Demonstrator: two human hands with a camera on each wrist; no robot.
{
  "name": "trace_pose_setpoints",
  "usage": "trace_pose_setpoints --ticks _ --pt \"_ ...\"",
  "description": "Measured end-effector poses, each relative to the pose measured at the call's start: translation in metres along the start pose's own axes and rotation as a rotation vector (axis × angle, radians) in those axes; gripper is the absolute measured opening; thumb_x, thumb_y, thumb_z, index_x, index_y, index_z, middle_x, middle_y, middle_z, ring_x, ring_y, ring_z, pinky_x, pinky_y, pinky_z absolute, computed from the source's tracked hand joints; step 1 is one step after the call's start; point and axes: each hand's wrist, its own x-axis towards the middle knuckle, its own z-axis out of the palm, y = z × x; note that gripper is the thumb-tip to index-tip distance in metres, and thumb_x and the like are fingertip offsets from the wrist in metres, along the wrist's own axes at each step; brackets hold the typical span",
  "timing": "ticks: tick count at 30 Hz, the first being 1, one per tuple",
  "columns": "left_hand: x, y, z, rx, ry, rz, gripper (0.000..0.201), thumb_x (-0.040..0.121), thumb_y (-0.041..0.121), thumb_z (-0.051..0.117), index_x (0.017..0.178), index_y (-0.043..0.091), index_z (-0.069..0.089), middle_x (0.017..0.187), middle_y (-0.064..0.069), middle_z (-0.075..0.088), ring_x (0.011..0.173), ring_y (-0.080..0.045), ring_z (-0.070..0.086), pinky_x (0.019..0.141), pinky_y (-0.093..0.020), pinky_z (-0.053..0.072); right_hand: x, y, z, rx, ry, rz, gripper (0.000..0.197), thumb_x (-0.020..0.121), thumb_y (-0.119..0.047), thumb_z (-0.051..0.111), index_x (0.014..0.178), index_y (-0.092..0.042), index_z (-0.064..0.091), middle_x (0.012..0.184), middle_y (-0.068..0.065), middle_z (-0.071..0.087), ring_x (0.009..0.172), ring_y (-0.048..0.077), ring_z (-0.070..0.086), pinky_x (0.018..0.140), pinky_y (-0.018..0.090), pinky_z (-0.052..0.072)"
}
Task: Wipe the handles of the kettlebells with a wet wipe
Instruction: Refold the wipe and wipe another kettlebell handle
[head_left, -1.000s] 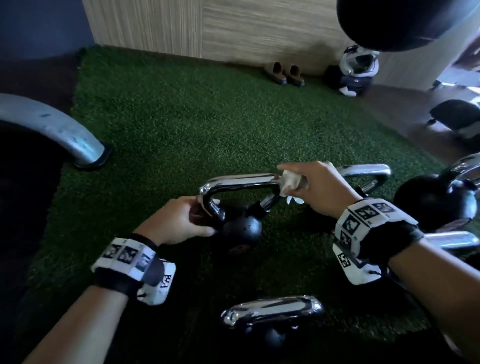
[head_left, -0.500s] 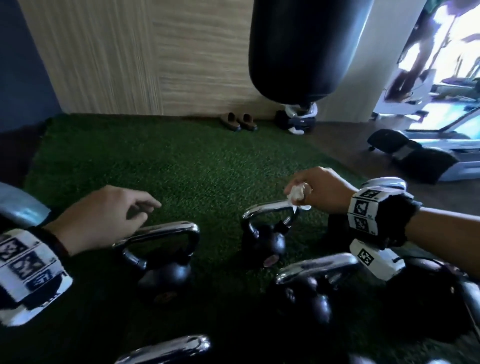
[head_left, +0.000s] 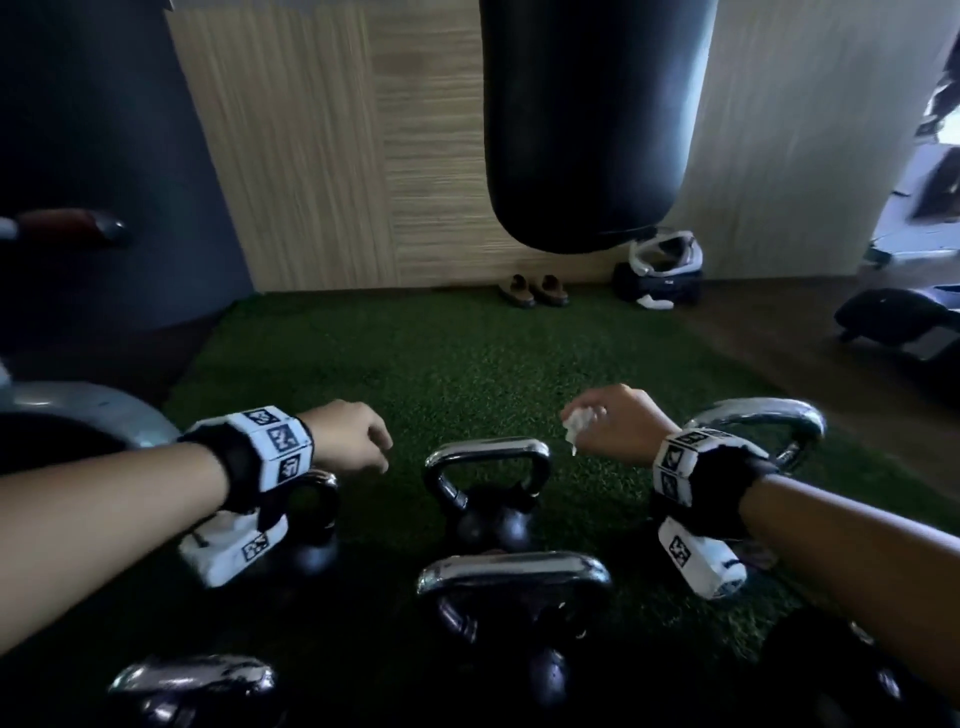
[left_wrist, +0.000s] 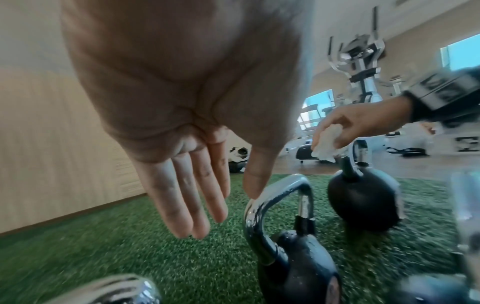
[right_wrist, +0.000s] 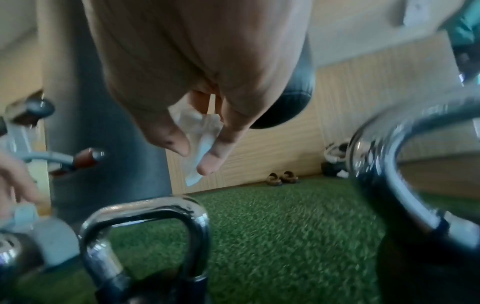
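Several black kettlebells with chrome handles stand on green turf (head_left: 467, 364). A small kettlebell (head_left: 491, 488) sits between my hands, a larger one (head_left: 514, 597) nearer me. My right hand (head_left: 613, 421) hovers right of the small kettlebell's handle (right_wrist: 145, 207) and pinches a crumpled white wet wipe (head_left: 577, 423) (right_wrist: 200, 131) (left_wrist: 327, 142). My left hand (head_left: 353, 441) (left_wrist: 187, 197) hangs in the air with fingers straight and relaxed, holding nothing, above another kettlebell (head_left: 311, 525) (left_wrist: 291, 246). A bigger chrome handle (head_left: 763, 415) rises behind my right wrist.
A black punching bag (head_left: 587, 119) hangs over the far turf. A pair of shoes (head_left: 535, 291) and a bag (head_left: 660, 280) lie by the wood-panel wall. Grey machine parts (head_left: 78, 410) stand at left; gym equipment (head_left: 898, 317) at right.
My left hand let go of the small kettlebell's handle and drew back, now hovering empty. My right hand lifted the wipe off the handle. The view tilted up.
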Motion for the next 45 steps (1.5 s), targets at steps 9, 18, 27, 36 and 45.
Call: trace_pose_setpoints --ticks 9,18,27,36,45 --pt "0.069 0.001 0.124 -0.548 -0.126 -0.301 0.1 0.066 0.042 0.095 0.149 0.012 0.048 0.109 -0.005 0.068 0.096 -0.016 0.068 0.079 -0.03 0.062 0.008 0.01 0.043 0.241 0.063 -0.081 0.024 0.096 -0.018 0.062 0.113 -0.021 0.079 0.1 -0.014 0.064 0.084 -0.003 0.057 0.064 0.006 0.039" --pt "0.093 -0.001 0.178 -0.819 -0.128 -0.157 0.093 0.055 0.05 0.098 0.136 0.023 0.062 0.145 0.002 0.059 0.138 -0.01 0.051 0.11 -0.028 0.044 0.025 -0.018 0.073 0.172 0.137 -0.206 0.039 0.09 -0.01 0.072 0.127 -0.022 0.072 0.114 -0.008 0.073 0.088 -0.006 0.057 0.072 -0.008 0.034" --pt "0.102 0.019 0.2 -0.609 -0.057 -0.217 0.124 0.024 0.091 0.082 0.126 0.024 0.063 0.124 0.008 0.069 0.117 -0.016 0.065 0.104 -0.033 0.051 0.042 -0.027 0.097 -0.015 -0.01 -0.254 0.036 0.094 -0.003 0.063 0.12 -0.025 0.076 0.116 0.0 0.077 0.106 0.018 0.072 0.099 0.034 0.056" --pt "0.096 0.019 0.198 -0.609 -0.044 -0.209 0.119 0.033 0.086 0.086 0.128 0.019 0.059 0.126 0.006 0.067 0.115 -0.016 0.064 0.102 -0.032 0.051 0.03 -0.007 0.092 0.013 0.103 -0.219 0.033 0.094 0.003 0.062 0.111 -0.02 0.078 0.104 0.008 0.078 0.096 0.025 0.074 0.091 0.041 0.06" --pt "0.096 0.017 0.202 -0.632 -0.024 -0.245 0.132 0.029 0.088 0.083 0.136 0.017 0.052 0.133 0.003 0.061 0.123 -0.019 0.06 0.107 -0.036 0.049 0.027 0.035 0.091 0.175 0.168 0.041 0.016 0.095 -0.013 0.07 0.104 -0.019 0.081 0.082 -0.003 0.071 0.072 0.009 0.06 0.058 0.0 0.038"
